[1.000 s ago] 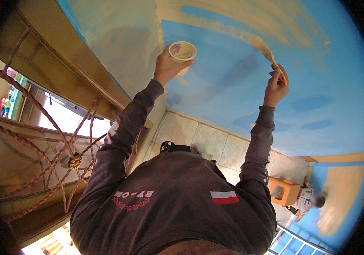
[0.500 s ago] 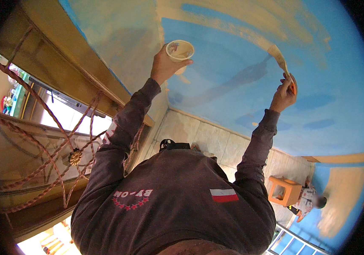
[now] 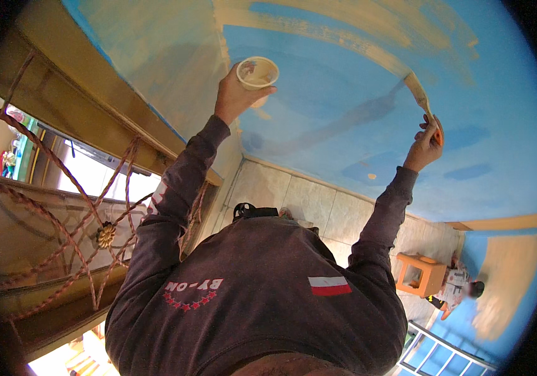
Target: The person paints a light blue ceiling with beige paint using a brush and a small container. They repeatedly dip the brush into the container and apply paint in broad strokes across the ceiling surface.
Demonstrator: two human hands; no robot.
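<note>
My left hand (image 3: 234,97) grips a small cream-coloured cup (image 3: 258,73) from its side, with pale paint smeared inside. My right hand (image 3: 425,147) is closed around the orange handle of a paintbrush (image 3: 420,99). The brush's bristles are against the blue wall (image 3: 318,81), at the lower edge of a long beige paint streak (image 3: 356,47). Several rough beige strokes run across the upper part of this wall. The adjoining wall on the left (image 3: 149,62) is covered in patchy beige over blue.
On the left are a gold-brown frame (image 3: 102,94) and twisted metal grille bars (image 3: 61,169) with a flower ornament (image 3: 107,234). An orange stool (image 3: 420,274) stands on the tiled floor (image 3: 309,200); beside it is another person (image 3: 456,285). White metal rails (image 3: 437,354) lie lower right.
The paintbrush has moved slightly right along the wall, lengthening the beige streak. My left hand still holds the cup, which appears a little further left as the view shifts.
</note>
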